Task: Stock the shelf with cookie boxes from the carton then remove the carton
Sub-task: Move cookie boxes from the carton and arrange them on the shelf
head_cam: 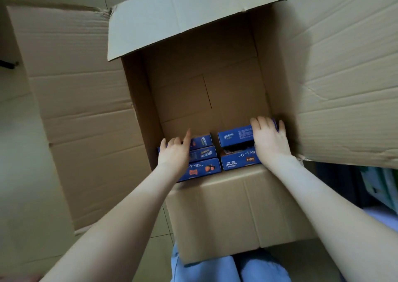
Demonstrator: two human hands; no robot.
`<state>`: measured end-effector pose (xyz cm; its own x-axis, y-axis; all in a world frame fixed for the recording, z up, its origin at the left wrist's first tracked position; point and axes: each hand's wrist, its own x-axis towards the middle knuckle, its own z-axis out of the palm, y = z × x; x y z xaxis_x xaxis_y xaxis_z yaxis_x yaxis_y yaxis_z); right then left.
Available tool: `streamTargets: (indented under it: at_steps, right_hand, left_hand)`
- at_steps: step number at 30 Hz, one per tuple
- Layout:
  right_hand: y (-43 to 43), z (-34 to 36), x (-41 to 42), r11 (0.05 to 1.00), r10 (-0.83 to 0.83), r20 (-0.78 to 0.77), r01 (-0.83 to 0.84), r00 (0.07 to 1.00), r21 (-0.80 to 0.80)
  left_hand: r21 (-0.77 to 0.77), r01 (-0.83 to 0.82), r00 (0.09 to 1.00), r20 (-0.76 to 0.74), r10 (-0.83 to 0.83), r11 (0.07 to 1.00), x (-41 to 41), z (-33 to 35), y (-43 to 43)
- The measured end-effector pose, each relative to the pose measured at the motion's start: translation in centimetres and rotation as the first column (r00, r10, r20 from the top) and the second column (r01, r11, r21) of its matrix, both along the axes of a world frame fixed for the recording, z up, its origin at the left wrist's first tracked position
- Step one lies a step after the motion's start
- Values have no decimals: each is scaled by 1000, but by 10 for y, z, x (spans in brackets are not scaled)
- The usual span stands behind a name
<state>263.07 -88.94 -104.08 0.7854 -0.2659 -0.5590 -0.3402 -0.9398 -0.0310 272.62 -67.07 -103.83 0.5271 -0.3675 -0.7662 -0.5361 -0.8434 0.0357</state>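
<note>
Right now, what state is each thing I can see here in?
carton, flaps open, mostly empty.
left cookie boxes, three, packed against near wall.
top right cookie box, raised off bottom right cookie box.
left grip, fingers curled on left cookie boxes.
right grip, holding top right cookie box.

Both bare forearms are reaching forward and down, well apart. The left hand [174, 153] is lying palm down, its fingers [164, 145] curling over the end of the left box [202, 141], with the thumb sticking out straight ahead. The right hand [270, 140] is also lying palm down, its fingers [261, 123] hooking over the far edge of the right box [234, 136], with the thumb spreading out to the right.
</note>
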Motion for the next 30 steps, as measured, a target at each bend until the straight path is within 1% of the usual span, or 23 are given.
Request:
streamTargets:
  at_steps: [2, 3, 5, 7, 9, 12, 14, 15, 16, 17, 18, 20, 21, 22, 23, 25, 27, 29, 30]
  right_hand:
    - [-2, -1, -4, 999, -48, 87, 46, 995, 29]
    - [-4, -1, -6, 998, -53, 102, 48, 993, 47]
    - [-7, 0, -7, 996, -47, 67, 42, 997, 77]
    - [-7, 0, -8, 995, -30, 8, 30, 999, 91]
    - [-6, 2, -8, 993, -43, -31, 46, 999, 111]
    - [-3, 6, -10, 982, -106, -9, 106, 994, 157]
    - [2, 16, -10, 963, -149, 14, 142, 989, 231]
    - [5, 26, -7, 937, -196, 22, 181, 980, 299]
    - [9, 40, -3, 888, -276, 14, 249, 961, 386]
    - [13, 59, 2, 810, -376, -27, 343, 926, 475]
    - [16, 81, 8, 703, -484, -88, 446, 871, 554]
    - [16, 128, 19, 440, -668, -213, 609, 713, 660]
    - [14, 153, 24, 318, -720, -270, 649, 640, 691]
    - [11, 181, 30, 218, -747, -315, 663, 585, 716]
    - [7, 210, 35, 144, -756, -354, 667, 550, 731]
    - [2, 274, 46, 60, -752, -382, 634, 536, 771]
    - [-2, 339, 56, 16, -752, -367, 571, 548, 821]
    - [-7, 401, 61, 15, -786, -317, 528, 531, 849]
    - [-8, 434, 63, 32, -810, -278, 512, 517, 858]
  left_hand:
    - [50, 31, 999, -20, -30, 998, 9, -1, 2]
    - [61, 36, 999, -25, -34, 997, 14, -1, 2]
    - [49, -9, 999, -32, 10, 999, 22, -2, 2]
    - [24, -89, 996, -25, 90, 996, 28, -5, 3]
    - [-13, -119, 993, 22, 119, 993, 31, -10, 3]
    - [-82, -127, 986, 100, 135, 988, 35, -6, 3]
    - [-160, -124, 981, 129, 145, 979, 35, 9, 3]
    - [-197, -130, 980, 121, 155, 972, 35, 22, 4]
    - [-234, -148, 980, 97, 175, 961, 35, 38, 2]
    - [-273, -185, 976, 58, 208, 944, 35, 57, 0]
    - [-308, -236, 968, 6, 250, 922, 34, 79, -5]
    - [-366, -373, 927, -114, 357, 853, 36, 130, -15]
    - [-393, -448, 894, -180, 411, 803, 37, 159, -20]
    - [-417, -519, 855, -248, 456, 746, 39, 189, -25]
    - [-436, -582, 813, -316, 488, 687, 41, 220, -31]
    - [-458, -679, 734, -437, 519, 574, 46, 281, -44]
    - [-445, -773, 635, -558, 535, 453, 51, 342, -57]
    - [-425, -837, 547, -649, 528, 344, 56, 404, -70]
    - [-437, -844, 536, -665, 520, 312, 58, 435, -77]
